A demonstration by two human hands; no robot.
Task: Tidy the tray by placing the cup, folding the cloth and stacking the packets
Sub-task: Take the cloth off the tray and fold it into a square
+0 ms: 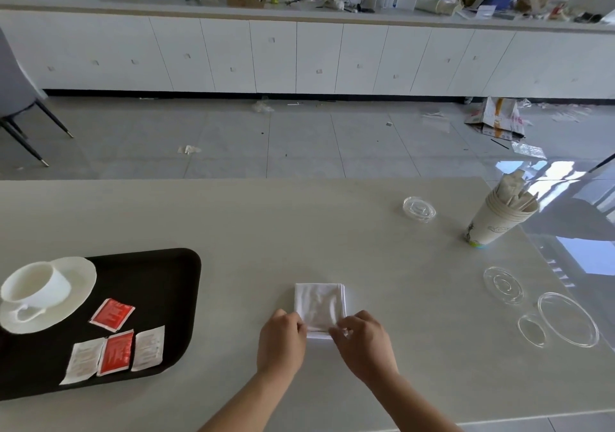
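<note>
- Head view: cloth [320, 308] is folded to a small rectangle, flat on the table [266, 225], at 3 o'clock of the tray [159, 285] and apart from it.
- Left hand [283, 341] and right hand [364, 345]: fingers curled, each pinching the cloth's near edge.
- My read: squaring the last fold. Align the corners and press the crease before lifting.
- Cup [36, 285] sits at the tray's 9 o'clock; packets [114, 351] lie unstacked at its 6.
- Bare tray at 1–3 o'clock. Clear lids [565, 318] are well apart, at 3 o'clock of the cloth.

the left hand [283, 343] and right hand [364, 345] are bare, as are both forearms [239, 405].
</note>
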